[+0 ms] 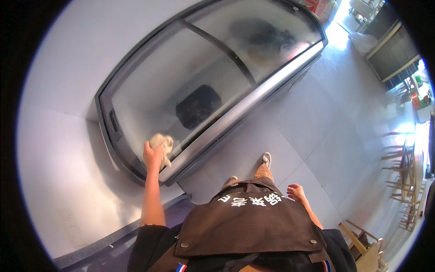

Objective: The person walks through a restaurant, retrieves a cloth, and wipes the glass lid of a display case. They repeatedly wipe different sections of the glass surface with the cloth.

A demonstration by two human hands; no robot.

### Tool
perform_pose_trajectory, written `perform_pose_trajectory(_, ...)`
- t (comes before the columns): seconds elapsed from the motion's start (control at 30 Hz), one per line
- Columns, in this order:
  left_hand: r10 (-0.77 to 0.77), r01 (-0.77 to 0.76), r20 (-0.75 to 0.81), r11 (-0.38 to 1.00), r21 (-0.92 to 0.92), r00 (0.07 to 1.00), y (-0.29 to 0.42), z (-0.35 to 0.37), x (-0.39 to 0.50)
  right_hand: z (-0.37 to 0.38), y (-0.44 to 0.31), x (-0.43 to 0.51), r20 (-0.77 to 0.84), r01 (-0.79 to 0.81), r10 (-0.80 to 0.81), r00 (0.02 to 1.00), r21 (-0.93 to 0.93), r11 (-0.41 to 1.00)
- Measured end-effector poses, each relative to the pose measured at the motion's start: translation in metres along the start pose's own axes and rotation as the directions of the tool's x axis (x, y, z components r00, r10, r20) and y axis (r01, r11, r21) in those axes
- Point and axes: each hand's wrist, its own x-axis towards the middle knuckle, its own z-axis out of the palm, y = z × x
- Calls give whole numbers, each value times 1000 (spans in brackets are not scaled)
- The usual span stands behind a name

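My left hand grips a crumpled beige cloth at the near corner of a chest freezer's glass top. That sliding glass lid looks hazy, with a dark frame and a metal front rail. Through the pane shows a dark, rounded rectangular shape; I cannot tell what it is. Hanging at my side over the floor, my right hand holds nothing, its fingers loosely curled and a little apart. Dark blurred shapes lie under the far pane.
White walls border the freezer on the left. Grey floor tiles stretch to the right. Wooden chairs line the right edge, with another wooden chair close behind my right side. A pale plastic bag sits by dark panels at the far right.
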Motion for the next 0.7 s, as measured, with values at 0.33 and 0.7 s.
perform_pose_trajectory(0.33, 657, -671, -214, 742, 12, 723, 286, 169, 109, -78, -108, 19, -60, 76, -82, 995, -101, 992)
perform_pose_trajectory(0.7, 661, -722, 293, 620, 308, 691, 229, 199, 64, -102, -118, 52, 20, -55, 60, 998, -187, 981)
